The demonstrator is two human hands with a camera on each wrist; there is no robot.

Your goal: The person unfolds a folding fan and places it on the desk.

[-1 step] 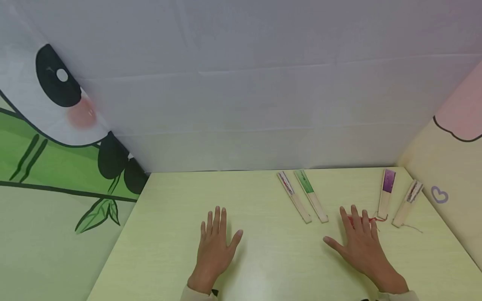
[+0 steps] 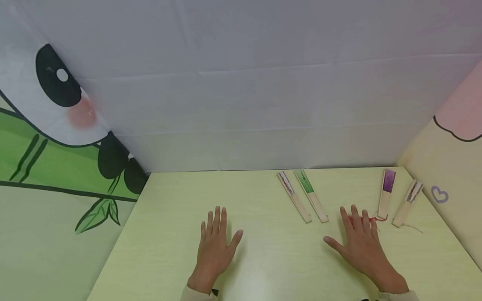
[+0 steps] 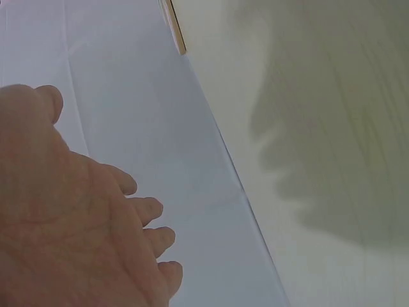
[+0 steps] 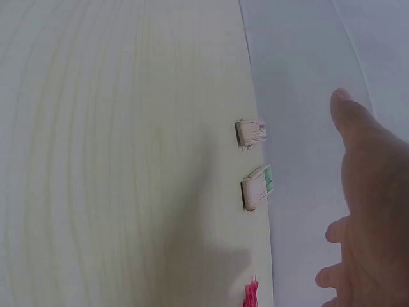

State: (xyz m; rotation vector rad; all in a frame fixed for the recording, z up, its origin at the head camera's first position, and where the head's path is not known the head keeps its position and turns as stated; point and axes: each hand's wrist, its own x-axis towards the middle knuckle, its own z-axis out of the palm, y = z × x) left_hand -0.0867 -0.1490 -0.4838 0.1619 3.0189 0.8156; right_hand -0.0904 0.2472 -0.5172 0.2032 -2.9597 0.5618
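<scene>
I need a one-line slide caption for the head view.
Left hand and right hand, both open, above a table with four fans.

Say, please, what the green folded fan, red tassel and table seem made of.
Green folded fan: probably matte bamboo or wood, with pale stacked slats; green end perhaps fabric or paper. Red tassel: apparently thread, finish unclear, with loose strands. Table: wood or woodlike laminate, satin, showing grain and soft glare.
</scene>
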